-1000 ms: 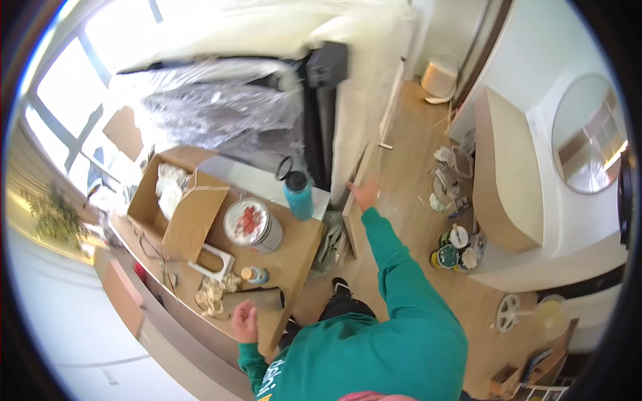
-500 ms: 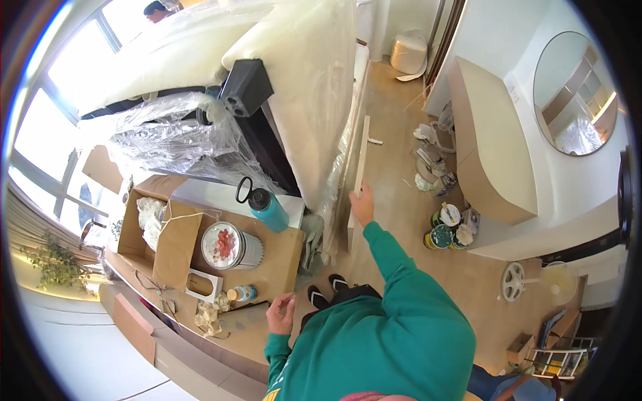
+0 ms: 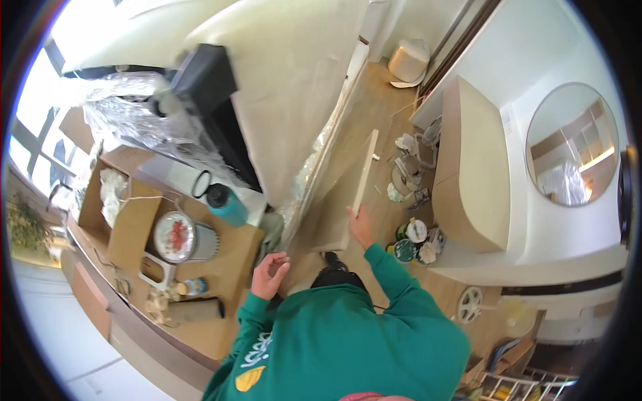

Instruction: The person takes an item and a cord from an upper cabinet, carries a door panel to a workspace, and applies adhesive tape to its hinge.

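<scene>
A flat beige board (image 3: 342,210) stands on edge, tilted, in front of me. On its right edge, my right hand (image 3: 362,228) is closed with the fingers wrapped over the top of the edge. My left hand (image 3: 268,277) hovers with nothing in it, fingers loosely curved and apart from the thumb, beside the right side of a brown cardboard-topped table (image 3: 234,267). A large plastic-wrapped cream piece (image 3: 274,80) stands upright just left of the board.
The table bears a white-and-red bucket (image 3: 177,238), a teal bottle (image 3: 227,206), an open cardboard box (image 3: 127,230) and a small blue jar (image 3: 194,287). Paint cans (image 3: 404,250) and scraps (image 3: 406,167) lie right, below a curved cabinet (image 3: 478,167). A fan (image 3: 470,304) lies farther back.
The board has swung out from the wrapped piece, its broad face now showing, with my right hand still on its edge. My left hand has risen and its fingers have spread. My view has turned.
</scene>
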A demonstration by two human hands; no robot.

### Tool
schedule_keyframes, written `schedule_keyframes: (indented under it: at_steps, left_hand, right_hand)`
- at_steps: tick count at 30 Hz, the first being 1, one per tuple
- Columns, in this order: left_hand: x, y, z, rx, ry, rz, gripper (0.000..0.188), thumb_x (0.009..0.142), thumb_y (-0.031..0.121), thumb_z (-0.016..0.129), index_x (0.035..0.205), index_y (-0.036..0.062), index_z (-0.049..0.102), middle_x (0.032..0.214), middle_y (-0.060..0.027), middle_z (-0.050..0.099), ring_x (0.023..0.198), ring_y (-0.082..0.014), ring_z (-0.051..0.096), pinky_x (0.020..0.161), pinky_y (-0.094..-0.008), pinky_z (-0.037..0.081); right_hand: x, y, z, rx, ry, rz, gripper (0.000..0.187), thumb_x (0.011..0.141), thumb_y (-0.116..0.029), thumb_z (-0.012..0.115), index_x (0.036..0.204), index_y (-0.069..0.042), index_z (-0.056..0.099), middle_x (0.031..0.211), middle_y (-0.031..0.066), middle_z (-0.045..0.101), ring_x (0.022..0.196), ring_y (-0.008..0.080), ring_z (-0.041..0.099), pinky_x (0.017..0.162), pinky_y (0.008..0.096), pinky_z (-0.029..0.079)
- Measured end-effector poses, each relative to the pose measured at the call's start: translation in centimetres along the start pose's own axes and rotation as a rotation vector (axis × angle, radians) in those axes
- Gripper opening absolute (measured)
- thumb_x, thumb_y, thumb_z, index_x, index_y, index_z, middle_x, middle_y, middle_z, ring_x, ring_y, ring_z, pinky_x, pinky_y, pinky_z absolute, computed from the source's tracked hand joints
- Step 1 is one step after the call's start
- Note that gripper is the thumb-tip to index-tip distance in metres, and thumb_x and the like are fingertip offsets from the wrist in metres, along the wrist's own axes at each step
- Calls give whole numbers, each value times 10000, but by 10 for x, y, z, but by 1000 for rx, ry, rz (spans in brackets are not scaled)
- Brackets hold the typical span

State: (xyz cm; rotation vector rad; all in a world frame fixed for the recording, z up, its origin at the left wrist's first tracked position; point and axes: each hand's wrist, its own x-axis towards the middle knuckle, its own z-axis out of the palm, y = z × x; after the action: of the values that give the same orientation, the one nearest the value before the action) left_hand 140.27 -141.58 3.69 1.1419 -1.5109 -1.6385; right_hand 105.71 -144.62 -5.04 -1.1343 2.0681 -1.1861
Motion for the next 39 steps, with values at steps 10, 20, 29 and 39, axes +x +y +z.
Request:
schedule_keyframes:
  at_steps: [10, 20, 29, 39]
  left_hand:
    - [128, -13, 200, 763, -161, -99, 884, 775, 447, 742, 1467, 50, 360, 1385, -223, 499, 1271, -374, 493, 1068, -472, 400]
    - [136, -12, 224, 689, -107, -326, 703, 792, 289, 667, 1450, 197, 436, 1288, -186, 589, 1069, -402, 609, 905, -492, 500]
    - [76, -65, 219, 680, 387, -300, 440, 893, 345, 632, 1312, 231, 562, 1215, -89, 641, 1040, -359, 623, 855, -463, 523]
    - [50, -91, 219, 418, 728, -206, 365, 862, 263, 709, 1210, 209, 613, 1004, -119, 672, 881, -364, 639, 753, -446, 521]
  right_hand:
    - [149, 105, -95, 425, -245, 220, 469, 1029, -427, 462, 1281, -44, 561, 1069, 100, 670, 877, 184, 651, 757, 313, 510]
    - [344, 138, -106, 471, -256, 206, 778, 984, -653, 294, 1438, -39, 438, 1453, 187, 470, 1328, 324, 445, 1099, 490, 297]
    - [380, 147, -38, 590, -657, 457, 717, 938, -720, 325, 1320, -162, 565, 1291, -3, 603, 1117, 177, 529, 881, 333, 378]
    - [386, 126, -21, 495, -894, 445, 613, 910, -679, 405, 1289, -223, 560, 1217, -13, 592, 967, 137, 559, 698, 289, 442]
